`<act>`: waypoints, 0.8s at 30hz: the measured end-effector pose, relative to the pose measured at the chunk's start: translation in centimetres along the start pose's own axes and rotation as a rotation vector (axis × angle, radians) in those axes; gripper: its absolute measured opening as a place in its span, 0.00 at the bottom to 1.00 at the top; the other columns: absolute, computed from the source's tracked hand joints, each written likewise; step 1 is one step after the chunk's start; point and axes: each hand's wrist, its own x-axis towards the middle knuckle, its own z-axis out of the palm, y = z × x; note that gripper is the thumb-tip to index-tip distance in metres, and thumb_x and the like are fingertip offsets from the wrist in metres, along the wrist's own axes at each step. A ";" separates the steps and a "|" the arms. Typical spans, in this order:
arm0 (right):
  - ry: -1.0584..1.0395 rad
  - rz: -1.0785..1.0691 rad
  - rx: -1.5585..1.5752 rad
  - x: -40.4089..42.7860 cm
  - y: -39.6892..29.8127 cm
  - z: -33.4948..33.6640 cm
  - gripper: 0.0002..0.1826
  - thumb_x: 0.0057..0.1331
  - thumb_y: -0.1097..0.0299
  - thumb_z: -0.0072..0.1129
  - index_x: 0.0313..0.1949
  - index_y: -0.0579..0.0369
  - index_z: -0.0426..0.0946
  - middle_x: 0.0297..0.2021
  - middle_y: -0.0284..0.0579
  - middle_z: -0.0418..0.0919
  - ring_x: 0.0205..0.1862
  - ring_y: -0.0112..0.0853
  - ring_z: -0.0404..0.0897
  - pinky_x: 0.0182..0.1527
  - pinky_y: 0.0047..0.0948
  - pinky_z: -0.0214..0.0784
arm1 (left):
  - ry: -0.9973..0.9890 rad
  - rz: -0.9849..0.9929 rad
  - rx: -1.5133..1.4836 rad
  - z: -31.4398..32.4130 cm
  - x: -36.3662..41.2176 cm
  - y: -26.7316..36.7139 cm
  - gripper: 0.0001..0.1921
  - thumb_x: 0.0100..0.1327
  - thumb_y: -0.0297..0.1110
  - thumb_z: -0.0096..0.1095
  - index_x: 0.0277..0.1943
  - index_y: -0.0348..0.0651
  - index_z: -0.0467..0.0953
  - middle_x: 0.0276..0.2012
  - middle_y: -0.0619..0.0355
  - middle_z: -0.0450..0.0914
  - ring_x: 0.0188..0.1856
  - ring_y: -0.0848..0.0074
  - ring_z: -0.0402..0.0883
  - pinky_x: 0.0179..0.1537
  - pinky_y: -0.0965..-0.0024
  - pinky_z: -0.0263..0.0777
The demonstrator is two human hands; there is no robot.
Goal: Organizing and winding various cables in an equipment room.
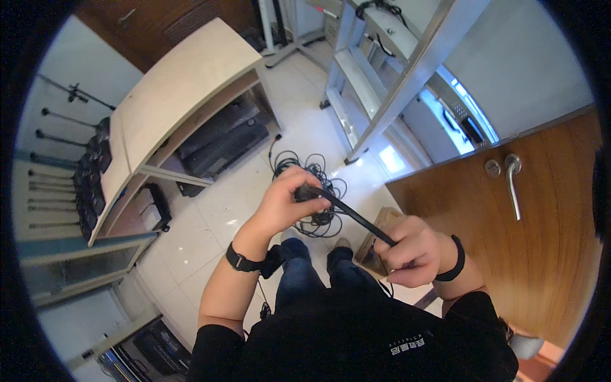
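My left hand (pixel 286 200) grips the dark, thicker end of a black cable (pixel 355 215) between thumb and fingers. From there the cable runs taut and slightly bowed to my right hand (pixel 410 250), whose fingers are closed around it. What kind of end my left hand holds is too blurred to tell. Below my hands, on the tiled floor in front of my feet, lies a tangled heap of black cables (pixel 329 224). One loose cable end with a plug (pixel 278 137) sticks out on its far side.
A pale cabinet (pixel 191 71) with black equipment (pixel 224 133) on its shelf stands left, with several gooseneck microphones (pixel 90 186) beyond. An aluminium ladder (pixel 405 81) rises ahead right. A wooden door (pixel 477 215) stands close on my right. A cardboard box (pixel 372 246) sits by my right foot.
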 end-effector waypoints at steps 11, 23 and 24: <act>0.210 0.438 -0.327 -1.4 1.9 -2.1 0.08 0.53 0.76 0.55 0.33 0.57 0.68 0.17 0.44 0.67 0.21 0.29 0.69 0.24 0.28 0.57 | 0.932 0.369 1.036 -4.7 -11.8 20.6 0.07 0.40 0.23 0.63 0.21 0.36 0.69 0.18 0.56 0.65 0.23 0.70 0.65 0.27 0.75 0.57; 0.512 0.788 -0.439 -9.3 23.5 -0.5 0.30 0.66 0.49 0.40 0.23 0.67 0.73 0.22 0.52 0.77 0.21 0.36 0.78 0.27 0.33 0.70 | 1.624 0.075 0.517 -11.4 -38.6 28.1 0.08 0.57 0.27 0.55 0.37 0.31 0.73 0.25 0.58 0.73 0.28 0.79 0.72 0.31 0.80 0.64; 0.552 0.779 -0.354 -7.2 21.7 -1.2 0.32 0.65 0.46 0.38 0.23 0.67 0.73 0.21 0.51 0.77 0.18 0.34 0.77 0.23 0.31 0.69 | 1.706 0.130 0.363 -11.6 -39.3 27.7 0.08 0.57 0.28 0.55 0.36 0.32 0.73 0.24 0.59 0.73 0.28 0.79 0.72 0.30 0.80 0.64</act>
